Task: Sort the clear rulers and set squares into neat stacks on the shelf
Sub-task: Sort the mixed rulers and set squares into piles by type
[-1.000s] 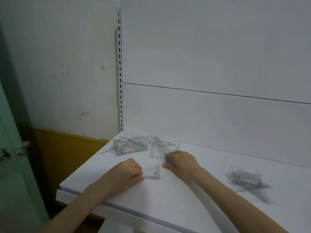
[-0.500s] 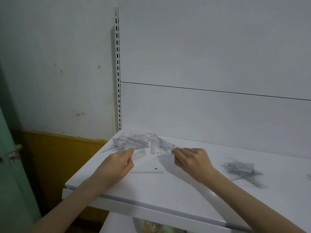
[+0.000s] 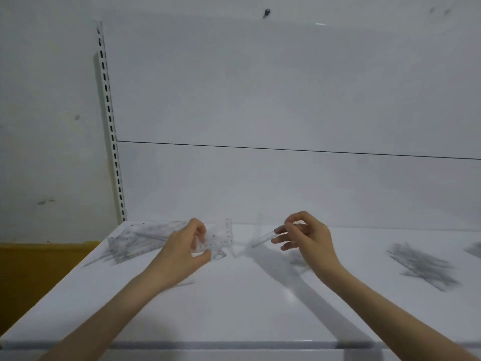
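Both hands are now raised off the shelf (image 3: 234, 308), where half a second ago they sat low by a ruler lying flat. Your left hand (image 3: 187, 252) pinches a clear piece (image 3: 217, 237) scaled on two edges, probably a set square, just right of the jumbled heap (image 3: 140, 241). Your right hand (image 3: 308, 238) pinches a clear ruler (image 3: 263, 239) by one end. Each hand has one piece separated and ready for a stack; a sorted pile (image 3: 421, 265) lies to the right.
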Tool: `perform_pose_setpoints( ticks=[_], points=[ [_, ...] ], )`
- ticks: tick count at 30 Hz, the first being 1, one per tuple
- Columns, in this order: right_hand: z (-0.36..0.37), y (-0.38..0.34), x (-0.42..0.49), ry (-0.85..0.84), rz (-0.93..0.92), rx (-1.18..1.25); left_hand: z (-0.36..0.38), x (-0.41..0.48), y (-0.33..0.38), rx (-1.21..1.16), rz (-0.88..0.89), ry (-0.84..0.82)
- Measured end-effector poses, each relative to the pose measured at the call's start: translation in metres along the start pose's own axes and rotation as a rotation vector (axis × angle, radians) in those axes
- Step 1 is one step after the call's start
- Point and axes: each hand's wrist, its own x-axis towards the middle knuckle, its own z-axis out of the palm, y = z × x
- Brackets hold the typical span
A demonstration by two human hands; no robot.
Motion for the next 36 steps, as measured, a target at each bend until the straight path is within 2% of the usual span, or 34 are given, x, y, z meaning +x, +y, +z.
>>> perform_pose_setpoints(
  ticks=[6, 12, 14, 16, 20, 22, 26, 30, 33, 36],
  points=[
    [-0.073, -0.001, -0.002, 0.112, 0.024, 0.005, 0.057, 0.040, 0.038, -0.061, 0.048, -0.039],
    [-0.157, 0.009, -0.004, 0.145, -0.036, -0.111, 0.113, 0.074, 0.086, 0.034, 0.065, -0.011],
    [-0.175, 0.014, -0.001, 0.086, -0.082, -0.277, 0.126, 0.082, 0.098, 0.032, 0.040, 0.032],
    [-0.179, 0.025, 0.004, 0.021, -0.165, -0.551, 0.133, 0.088, 0.102, 0.035, 0.000, 0.056],
    [-0.154, 0.059, 0.016, -0.156, -0.567, -1.038, 0.133, 0.089, 0.093, 0.053, -0.074, 0.063],
    [-0.139, 0.072, 0.019, -0.280, -0.685, -1.162, 0.128, 0.086, 0.089, 0.057, -0.112, 0.056],
    [-0.127, 0.080, 0.023, -0.394, -0.663, -1.214, 0.115, 0.083, 0.083, 0.058, -0.168, 0.059],
    [-0.137, 0.071, 0.031, -0.268, -0.710, -1.085, 0.116, 0.078, 0.089, 0.050, -0.173, -0.028],
    [-0.152, 0.059, 0.037, -0.183, -0.769, -1.053, 0.126, 0.079, 0.109, 0.006, -0.091, -0.147],
    [-0.180, 0.053, 0.033, -0.231, -0.791, -1.110, 0.151, 0.084, 0.141, -0.011, 0.044, -0.290]
  ],
)
